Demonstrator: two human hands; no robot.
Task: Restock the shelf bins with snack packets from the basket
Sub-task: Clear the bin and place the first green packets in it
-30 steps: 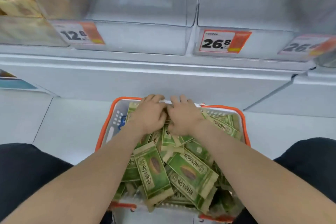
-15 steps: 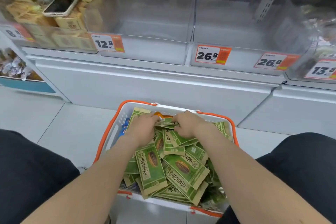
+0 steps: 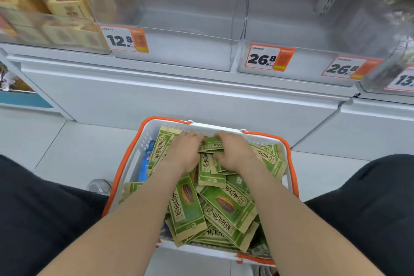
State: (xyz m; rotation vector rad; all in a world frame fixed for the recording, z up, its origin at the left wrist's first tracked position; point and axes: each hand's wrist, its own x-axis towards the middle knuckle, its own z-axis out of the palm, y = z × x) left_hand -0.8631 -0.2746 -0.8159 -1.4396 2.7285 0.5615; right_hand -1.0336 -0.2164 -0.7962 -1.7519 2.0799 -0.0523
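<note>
The white shelf unit (image 3: 179,96) carries a row of clear bins. The bin tagged 12.8 (image 3: 179,58) and the bin tagged 26.8 (image 3: 307,67) beside it are seen to hold nothing. The orange-rimmed basket (image 3: 143,141) is set on the floor just before the shelf, between the knees, and is heaped with green sunflower-seed packets (image 3: 226,206). At the far end of the heap a bundle of packets (image 3: 211,143) is gathered between the left hand (image 3: 186,152) and the right hand (image 3: 235,152), with the fingers of both curled round it. The step in hand is judged to be the pick-up. For the next move, the bundle is to be lifted clear of the basket rim and carried over a bin's front wall. Which bin is intended cannot be told. A firm two-sided hold is called for, as loose packets are likely to slide out.
</note>
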